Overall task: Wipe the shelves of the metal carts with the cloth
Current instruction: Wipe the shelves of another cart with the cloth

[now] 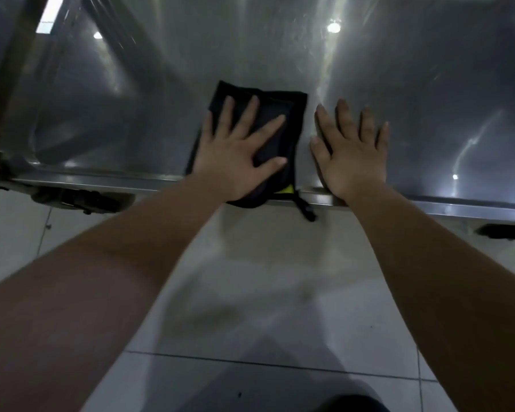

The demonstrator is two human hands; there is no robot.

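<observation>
Cloth [295, 110], dark and folded into a rough rectangle, lies on the metal cart's shelf [428, 99] right at the front rim [428, 203]. We press it flat under our left hand [235, 156], fingers straight and spread. The palm covers the part nearest the front rim, and the far end and right side show past the fingertips. The cloth's near end spills slightly over the front rim, where a yellow patch [286, 189] shows and a short dark loop [307, 211] hangs toward the tiled floor [265, 278]. Our right hand [354, 156] lies open and flat on bare metal just right of the cloth, its heel on the front rim. Whether it touches the cloth we cannot tell. Beyond the front rim the shiny shelf stretches away bare, far ahead and to both sides. An upright post [9, 84] stands at the front rim's left end, with a caster [72, 199] below it. The cloth's long axis runs away from the front rim, roughly square to it.
</observation>
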